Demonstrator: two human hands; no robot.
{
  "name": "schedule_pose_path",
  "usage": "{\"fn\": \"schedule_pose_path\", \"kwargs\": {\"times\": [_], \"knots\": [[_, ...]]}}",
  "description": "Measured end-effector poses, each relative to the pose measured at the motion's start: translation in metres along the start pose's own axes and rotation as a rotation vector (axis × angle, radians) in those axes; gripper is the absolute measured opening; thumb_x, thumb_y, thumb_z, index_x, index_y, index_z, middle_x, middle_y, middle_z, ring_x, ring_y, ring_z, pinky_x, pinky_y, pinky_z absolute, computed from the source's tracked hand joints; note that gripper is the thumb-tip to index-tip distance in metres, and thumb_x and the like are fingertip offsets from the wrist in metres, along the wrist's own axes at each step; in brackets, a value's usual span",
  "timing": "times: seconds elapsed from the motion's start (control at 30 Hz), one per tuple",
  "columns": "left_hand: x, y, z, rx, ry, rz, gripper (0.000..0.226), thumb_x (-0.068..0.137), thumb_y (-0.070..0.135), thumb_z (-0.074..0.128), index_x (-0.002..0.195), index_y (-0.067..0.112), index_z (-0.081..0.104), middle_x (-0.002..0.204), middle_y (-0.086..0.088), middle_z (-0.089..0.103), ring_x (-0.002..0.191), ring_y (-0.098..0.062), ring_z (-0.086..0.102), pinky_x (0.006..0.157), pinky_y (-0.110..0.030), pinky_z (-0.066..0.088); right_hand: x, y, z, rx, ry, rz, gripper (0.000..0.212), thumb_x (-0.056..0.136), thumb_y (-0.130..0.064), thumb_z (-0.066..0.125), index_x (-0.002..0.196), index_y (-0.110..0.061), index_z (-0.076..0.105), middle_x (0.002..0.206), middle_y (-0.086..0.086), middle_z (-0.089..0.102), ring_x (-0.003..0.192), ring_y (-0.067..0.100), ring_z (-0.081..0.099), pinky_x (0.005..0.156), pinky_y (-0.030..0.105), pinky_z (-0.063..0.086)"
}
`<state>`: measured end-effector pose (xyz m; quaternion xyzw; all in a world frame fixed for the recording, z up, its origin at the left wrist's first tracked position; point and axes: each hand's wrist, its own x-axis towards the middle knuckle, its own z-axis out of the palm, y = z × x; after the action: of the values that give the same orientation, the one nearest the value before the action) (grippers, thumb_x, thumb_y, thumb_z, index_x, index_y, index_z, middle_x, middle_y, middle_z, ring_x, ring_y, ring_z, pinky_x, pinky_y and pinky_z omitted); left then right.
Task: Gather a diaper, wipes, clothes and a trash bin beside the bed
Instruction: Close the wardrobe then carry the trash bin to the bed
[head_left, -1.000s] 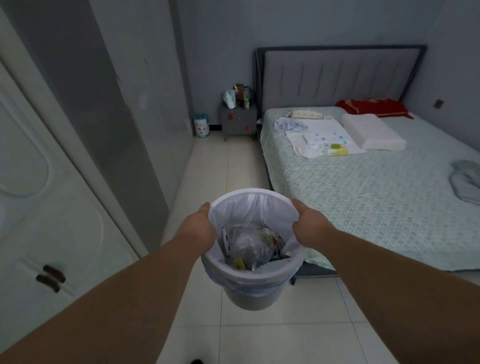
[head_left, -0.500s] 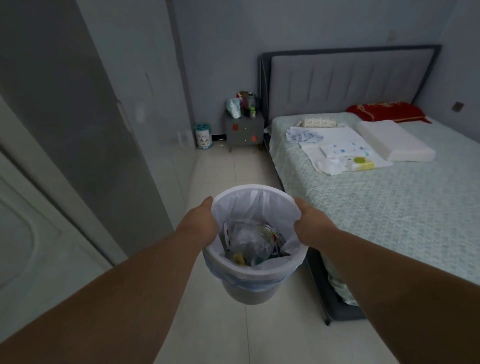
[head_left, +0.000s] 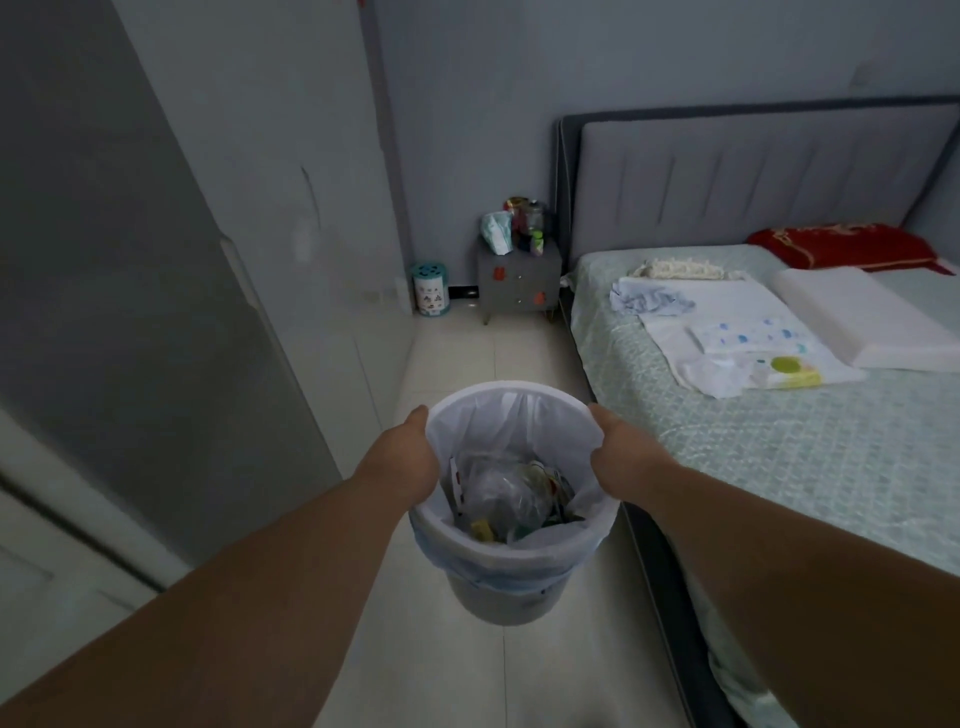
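Note:
I carry a small trash bin (head_left: 511, 587) lined with a white bag and holding rubbish, above the tiled floor beside the bed (head_left: 810, 452). My left hand (head_left: 408, 457) grips its left rim and my right hand (head_left: 621, 452) grips its right rim. On the bed lie a white diaper with blue dots (head_left: 748, 335), a wipes pack with a green label (head_left: 787, 371) and crumpled light-blue clothes (head_left: 652, 301), all on a white cloth.
A grey nightstand (head_left: 519, 283) with bottles and a diaper pack stands by the headboard, a small patterned bin (head_left: 431, 288) to its left. A wardrobe (head_left: 182, 260) lines the left. A white pillow (head_left: 862, 322) and a red pillow (head_left: 847, 247) lie on the bed.
I have moved forward along the bed's left side with the bin held in both hands. The nightstand and the items on the bed are closer.

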<state>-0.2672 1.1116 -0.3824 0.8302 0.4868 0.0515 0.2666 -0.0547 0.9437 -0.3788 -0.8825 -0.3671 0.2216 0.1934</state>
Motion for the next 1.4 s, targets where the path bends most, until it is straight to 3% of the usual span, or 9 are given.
{"fn": "schedule_pose_path", "kwargs": {"times": [0.2,0.37,0.6,1.1,1.4], "knots": [[0.105,0.059,0.023,-0.004,-0.011,-0.033,0.063,0.095,0.011,0.047,0.153,0.029,0.030,0.134,-0.016,0.057,0.117,-0.035,0.058,0.099,-0.045,0.048,0.111,0.022,-0.046,-0.059,-0.027,0.007,0.074,0.097,-0.007,0.046,0.161,-0.023,0.012,0.147,0.020,0.048,0.130,0.037,0.051,0.107,0.041,0.043],[0.185,0.102,0.043,0.005,-0.031,-0.077,0.074,0.093,0.009,0.047,0.157,0.032,0.019,0.147,-0.017,0.048,0.129,-0.035,0.051,0.104,-0.040,0.042,0.189,0.041,-0.082,-0.076,-0.031,0.030,0.074,0.097,-0.007,0.048,0.160,-0.023,0.013,0.147,0.021,0.048,0.130,0.036,0.051,0.106,0.036,0.042],[0.294,0.133,0.054,0.022,-0.075,-0.032,0.073,0.094,0.010,0.047,0.158,0.031,0.018,0.148,-0.016,0.046,0.130,-0.035,0.050,0.107,-0.041,0.040,0.284,0.051,-0.104,-0.010,-0.015,0.096,0.073,0.096,-0.009,0.047,0.160,-0.023,0.016,0.149,0.019,0.047,0.132,0.035,0.049,0.105,0.034,0.041],[0.570,0.151,-0.008,0.092,-0.128,0.200,0.068,0.096,0.017,0.050,0.156,0.027,0.022,0.143,-0.017,0.051,0.127,-0.036,0.051,0.104,-0.044,0.043,0.503,-0.031,-0.119,0.039,0.118,0.248,0.075,0.093,-0.014,0.050,0.159,-0.028,0.018,0.144,0.018,0.052,0.129,0.034,0.052,0.104,0.035,0.044],[0.658,0.168,0.002,0.066,-0.144,0.230,0.075,0.090,0.012,0.054,0.156,0.027,0.021,0.141,-0.019,0.053,0.125,-0.037,0.053,0.100,-0.041,0.045,0.586,-0.032,-0.133,0.074,0.121,0.293,0.076,0.092,-0.012,0.048,0.159,-0.033,0.019,0.141,0.017,0.054,0.123,0.032,0.056,0.101,0.036,0.048]]}}
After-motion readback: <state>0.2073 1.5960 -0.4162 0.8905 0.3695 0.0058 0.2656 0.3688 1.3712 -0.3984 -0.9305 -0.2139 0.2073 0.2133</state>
